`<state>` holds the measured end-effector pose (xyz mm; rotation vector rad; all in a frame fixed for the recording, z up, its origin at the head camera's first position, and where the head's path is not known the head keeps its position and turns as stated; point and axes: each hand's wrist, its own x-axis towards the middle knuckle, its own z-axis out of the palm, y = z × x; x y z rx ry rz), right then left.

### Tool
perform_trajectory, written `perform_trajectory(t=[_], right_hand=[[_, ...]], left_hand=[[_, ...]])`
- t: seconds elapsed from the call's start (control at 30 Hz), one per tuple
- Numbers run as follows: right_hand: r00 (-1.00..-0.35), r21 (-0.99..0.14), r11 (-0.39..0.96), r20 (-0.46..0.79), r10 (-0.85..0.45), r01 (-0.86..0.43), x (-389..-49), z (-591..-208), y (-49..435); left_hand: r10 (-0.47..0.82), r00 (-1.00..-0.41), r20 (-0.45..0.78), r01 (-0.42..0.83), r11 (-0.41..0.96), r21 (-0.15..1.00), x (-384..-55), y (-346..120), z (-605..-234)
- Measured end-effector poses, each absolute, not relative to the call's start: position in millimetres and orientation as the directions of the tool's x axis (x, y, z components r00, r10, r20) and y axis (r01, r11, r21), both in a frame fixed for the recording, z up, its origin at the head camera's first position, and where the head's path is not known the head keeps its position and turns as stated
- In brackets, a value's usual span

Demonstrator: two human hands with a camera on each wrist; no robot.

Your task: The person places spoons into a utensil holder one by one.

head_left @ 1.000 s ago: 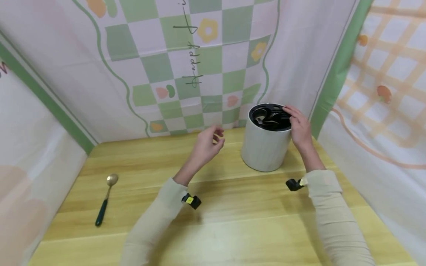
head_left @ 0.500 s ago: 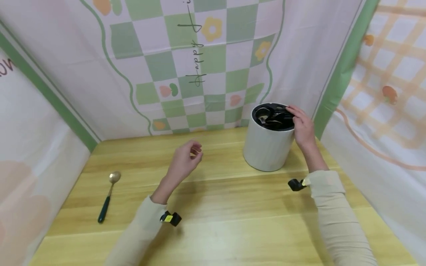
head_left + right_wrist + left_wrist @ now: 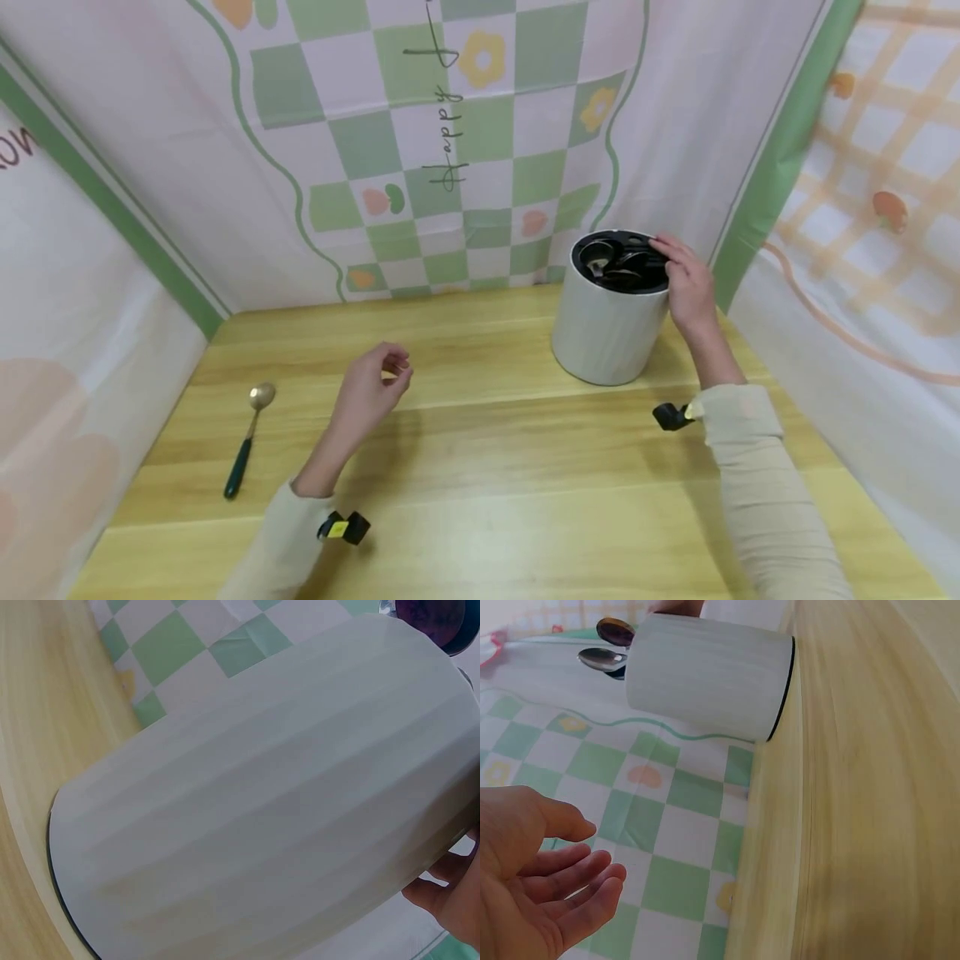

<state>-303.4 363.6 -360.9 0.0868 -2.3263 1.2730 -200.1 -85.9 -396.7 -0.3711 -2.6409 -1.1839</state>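
Observation:
My left hand (image 3: 372, 383) is over the left-centre of the wooden table, its fingers loosely curled with nothing held. In the left wrist view the thumb stands apart from the fingers (image 3: 585, 889). At the back right stands a white ribbed utensil holder (image 3: 609, 333) with a black insert and several spoons (image 3: 604, 658) inside. My right hand (image 3: 688, 287) holds the holder at its right upper edge, fingers over the rim. In the right wrist view, bent fingers (image 3: 429, 896) lie against the holder's side. A spoon (image 3: 250, 442) with a dark green handle lies on the left of the table.
Printed cloth (image 3: 420, 167) with green and white checks hangs behind the wooden table (image 3: 510, 492), with more cloth at both sides. A small black camera is strapped to each cuff.
My left hand has moved away from the utensil holder, leftward and towards me. My right hand stays on the holder's rim. The view has shifted slightly.

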Motion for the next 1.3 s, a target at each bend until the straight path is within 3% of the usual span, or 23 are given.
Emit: perform_trajectory(t=[0.4,0.7,0.93,1.13,1.3], right_hand=[[-0.893,-0.789,0.553,0.419,0.166,-0.268,-301,-366,361],[-0.877,-0.775,0.562,0.450,0.170,-0.289,-307,-359,361],[-0.876,-0.776,0.560,0.452,0.170,-0.291,-308,-358,362],[-0.874,-0.777,0.556,0.454,0.171,-0.295,-304,-361,364],[-0.879,-0.780,0.558,0.443,0.175,-0.282,-304,-361,365]], left_hand=[[0.007,-0.971,0.240,0.176,0.702,0.690,-177,-138,-406],[-0.052,-0.971,0.232,0.097,0.802,0.589,-169,-199,-405],[-0.006,-0.995,0.102,0.039,0.900,0.435,-163,-235,-414],[-0.058,-0.995,-0.086,-0.085,0.927,0.365,-163,-248,-421],[-0.030,-0.994,-0.101,-0.062,0.940,0.336,-166,-253,-429]])
